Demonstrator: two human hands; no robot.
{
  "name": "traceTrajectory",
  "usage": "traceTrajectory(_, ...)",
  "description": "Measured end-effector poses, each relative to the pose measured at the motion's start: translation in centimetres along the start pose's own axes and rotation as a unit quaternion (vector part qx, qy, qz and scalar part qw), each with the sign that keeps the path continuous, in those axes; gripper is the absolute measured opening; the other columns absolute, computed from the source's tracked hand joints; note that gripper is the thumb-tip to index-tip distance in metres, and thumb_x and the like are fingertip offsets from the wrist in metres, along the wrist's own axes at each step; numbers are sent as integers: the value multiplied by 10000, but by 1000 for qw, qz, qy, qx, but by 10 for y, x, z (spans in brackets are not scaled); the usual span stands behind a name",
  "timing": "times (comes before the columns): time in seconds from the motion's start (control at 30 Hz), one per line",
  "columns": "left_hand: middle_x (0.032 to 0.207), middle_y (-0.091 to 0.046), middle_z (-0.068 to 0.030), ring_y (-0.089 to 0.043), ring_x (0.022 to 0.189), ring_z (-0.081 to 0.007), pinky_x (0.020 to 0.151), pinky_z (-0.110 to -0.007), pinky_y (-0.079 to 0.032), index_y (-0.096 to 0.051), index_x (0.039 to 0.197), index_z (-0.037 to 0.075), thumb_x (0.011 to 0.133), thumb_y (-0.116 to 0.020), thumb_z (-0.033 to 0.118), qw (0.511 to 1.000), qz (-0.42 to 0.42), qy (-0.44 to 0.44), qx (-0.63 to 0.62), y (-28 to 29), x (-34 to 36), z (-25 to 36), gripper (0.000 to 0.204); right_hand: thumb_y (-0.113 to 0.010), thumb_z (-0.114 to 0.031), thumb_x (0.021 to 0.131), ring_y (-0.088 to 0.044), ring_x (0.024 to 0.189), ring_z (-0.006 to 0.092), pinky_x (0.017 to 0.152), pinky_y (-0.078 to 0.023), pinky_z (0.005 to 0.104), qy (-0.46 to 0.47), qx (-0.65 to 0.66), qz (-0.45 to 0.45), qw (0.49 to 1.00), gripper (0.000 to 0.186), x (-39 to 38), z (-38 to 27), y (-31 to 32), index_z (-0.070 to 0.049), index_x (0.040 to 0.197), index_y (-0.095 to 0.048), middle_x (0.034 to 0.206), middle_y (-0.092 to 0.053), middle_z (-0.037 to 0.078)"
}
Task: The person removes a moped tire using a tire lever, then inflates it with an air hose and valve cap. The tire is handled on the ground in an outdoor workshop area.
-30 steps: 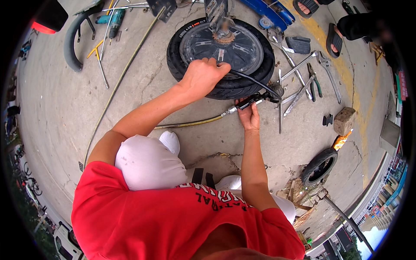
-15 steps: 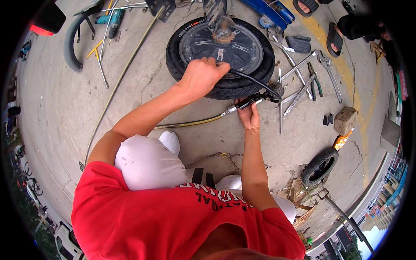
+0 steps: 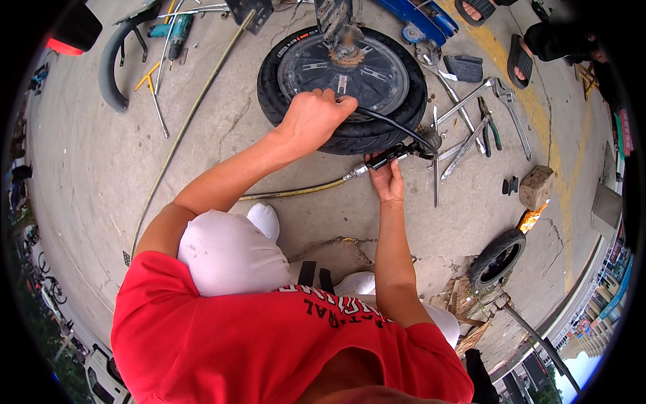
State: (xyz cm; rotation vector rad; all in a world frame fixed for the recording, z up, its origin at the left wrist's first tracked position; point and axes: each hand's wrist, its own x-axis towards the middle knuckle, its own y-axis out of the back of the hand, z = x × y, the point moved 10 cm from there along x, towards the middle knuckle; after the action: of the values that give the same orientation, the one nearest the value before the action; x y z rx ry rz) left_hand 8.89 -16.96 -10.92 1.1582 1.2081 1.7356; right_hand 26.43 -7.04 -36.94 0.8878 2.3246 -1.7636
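A scooter wheel point(image 3: 277, 94) with a black tyre and a grey, dusty hub lies on its side on the concrete. Over its near rim, my left hand point(image 3: 313, 121) is closed on the end of a thin black hose point(image 3: 397, 125); the fingertips and hose end are hidden. That hose curves right to a black tyre inflator point(image 3: 385, 158), which my right hand point(image 3: 386, 180) holds from below, just in front of the tyre. A yellowish air hose point(image 3: 296, 192) joins the inflator's metal fitting on the left.
Right of the wheel lie wrenches point(image 3: 515, 120), pliers point(image 3: 490, 124) and a black pedal point(image 3: 464, 68). Beyond them are a brick point(image 3: 536, 188) and a small tyre point(image 3: 496, 259). A teal drill point(image 3: 176, 37) and a grey curved mudguard point(image 3: 109, 74) lie far left. Someone's sandalled foot point(image 3: 519, 62) stands far right.
Both hands, the inflator and the wheel stay where they were. A dark shape has come into view at the lower right, beside my red sleeve.
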Motion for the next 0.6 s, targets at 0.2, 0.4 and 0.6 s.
traceTrajectory(0.2,670,-541,-121,-603,618,-286,495,-380,-481,-535,865,84,726,-584,62,1000,5,15,-2,-2,1,-1,149,-754,-268,794,-424,1271,268,1140,-272,505,2,29,-30,999,658,0,0,4,-59,1332,-439,1326,-485,86)
traceTrajectory(0.4,679,-557,-128,-606,623,-282,506,-369,-486,-531,870,64,710,-584,39,1000,-4,7,5,-1,5,4,170,-804,-261,739,-379,1317,266,1148,-253,502,2,77,-68,995,775,0,-2,4,-62,1368,-398,1361,-458,80)
traceTrajectory(0.6,685,-557,-136,-606,641,-291,523,-383,-491,-531,871,60,715,-570,22,1000,-7,5,3,-1,5,5,165,-815,-270,724,-462,1228,257,1130,-289,526,-7,24,-18,1000,588,-4,-5,-8,-106,1217,-539,1236,-560,42)
